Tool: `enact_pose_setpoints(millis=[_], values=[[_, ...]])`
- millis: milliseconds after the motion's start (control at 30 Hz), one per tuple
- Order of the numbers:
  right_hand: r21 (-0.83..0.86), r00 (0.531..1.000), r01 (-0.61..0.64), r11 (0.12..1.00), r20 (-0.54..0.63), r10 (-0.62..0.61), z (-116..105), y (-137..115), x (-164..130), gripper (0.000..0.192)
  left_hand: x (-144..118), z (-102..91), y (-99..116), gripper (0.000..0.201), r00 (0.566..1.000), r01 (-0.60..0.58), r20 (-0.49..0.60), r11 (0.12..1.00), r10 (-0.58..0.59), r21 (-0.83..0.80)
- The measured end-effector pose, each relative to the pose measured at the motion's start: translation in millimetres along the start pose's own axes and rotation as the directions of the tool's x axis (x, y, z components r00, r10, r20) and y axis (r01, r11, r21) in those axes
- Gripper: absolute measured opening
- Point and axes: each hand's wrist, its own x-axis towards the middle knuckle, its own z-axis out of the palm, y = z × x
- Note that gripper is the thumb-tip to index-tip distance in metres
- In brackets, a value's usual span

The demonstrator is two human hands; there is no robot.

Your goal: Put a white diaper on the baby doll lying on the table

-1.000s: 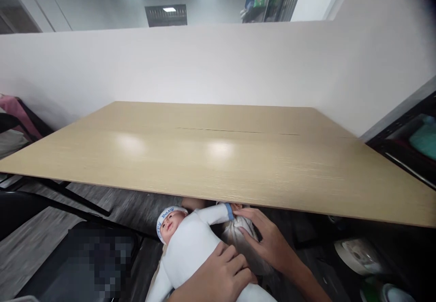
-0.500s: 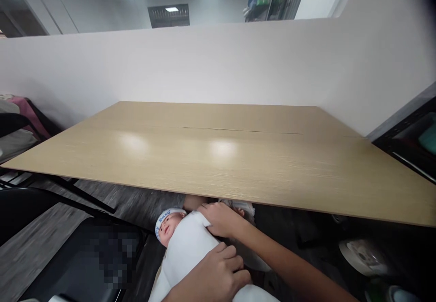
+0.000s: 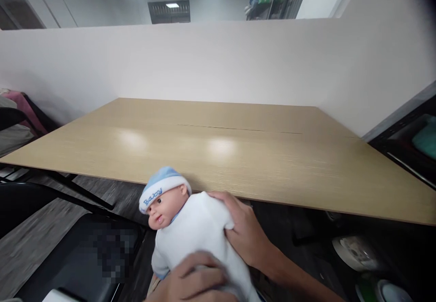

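Observation:
A baby doll [image 3: 190, 229] in a white suit and a blue-and-white cap is held up in front of the near edge of the wooden table [image 3: 238, 152]. Its head reaches just above that edge and its face turns to the lower left. My right hand [image 3: 243, 231] grips the doll's upper side, near its shoulder. My left hand [image 3: 194, 281] clasps the doll's lower body at the bottom of the view. The doll's legs are out of sight.
A white partition wall [image 3: 218, 61] runs behind the table. A black chair [image 3: 78, 252] stands at the lower left. Dark shelving [image 3: 408, 143] is at the right, and round containers [image 3: 354, 252] sit on the floor at the lower right.
Both hands have lifted the doll from below the table edge, so its head now shows above it. My right hand moved from the cloth bundle to the doll's shoulder.

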Motion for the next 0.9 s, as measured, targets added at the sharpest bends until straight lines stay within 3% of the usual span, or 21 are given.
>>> enact_pose_setpoints(millis=[67,133,200,233,300,367,400,500,567,633,700,767,900], values=[[0.079,0.987,-0.048,0.996,-0.147,0.06,-14.2,-3.0,-7.8,0.072,-12.4,-15.6,-12.0,0.029,0.965,0.039,-0.263,0.992,-0.005,0.123],[0.154,0.954,-0.091,0.984,-0.27,0.13,-27.4,-3.5,-12.0,0.058,-14.9,-30.6,-29.6,0.045,0.862,0.205,-0.502,0.955,-0.073,0.214],[0.231,0.91,-0.109,0.967,-0.367,0.191,-38.9,-1.4,-11.0,0.047,-6.0,-45.1,-50.3,0.07,0.799,0.396,-0.542,0.906,-0.261,0.147],[0.264,0.887,-0.112,0.958,-0.407,0.216,-43.7,1.0,-8.4,0.044,1.9,-51.9,-61.0,0.077,0.793,0.468,-0.476,0.881,-0.38,0.075],[0.315,0.843,-0.123,0.941,-0.466,0.267,-52.0,8.9,0.0,0.042,21.2,-63.3,-81.6,0.079,0.79,0.567,-0.242,0.821,-0.564,-0.064],[0.356,0.812,-0.151,0.922,-0.487,0.321,-59.3,20.5,10.3,0.042,41.1,-70.7,-100.1,0.073,0.763,0.634,-0.054,0.762,-0.644,-0.134],[0.367,0.806,-0.165,0.916,-0.485,0.34,-63.1,27.2,15.0,0.042,50.2,-72.8,-108.6,0.071,0.75,0.653,-0.01,0.743,-0.662,-0.145],[0.257,0.819,-0.218,0.942,-0.477,0.32,-77.9,46.4,23.0,0.042,71.9,-74.8,-131.7,0.074,0.743,0.664,0.02,0.735,-0.668,-0.139],[-0.004,0.852,-0.274,0.962,-0.465,0.241,-91.1,55.7,23.3,0.042,81.8,-74.5,-145.8,0.074,0.75,0.66,0.058,0.741,-0.659,-0.12],[-0.313,0.905,-0.296,0.902,-0.395,0.159,-105.2,61.6,21.7,0.041,88.6,-73.8,-158.7,0.072,0.762,0.648,0.106,0.753,-0.639,-0.116],[-0.517,0.949,-0.26,0.815,-0.291,0.119,-117.5,65.8,20.3,0.034,92.8,-72.3,-169.4,0.068,0.782,0.621,0.161,0.775,-0.602,-0.12],[-0.606,0.971,-0.227,0.762,-0.205,0.126,-126.0,70.8,19.1,0.027,94.7,-69.7,-177.0,0.065,0.805,0.586,0.205,0.801,-0.557,-0.124],[-0.658,0.975,-0.221,0.72,-0.149,0.164,-132.6,88.1,12.0,0.019,90.4,-63.1,-183.4,0.062,0.826,0.548,0.229,0.829,-0.515,-0.113]])
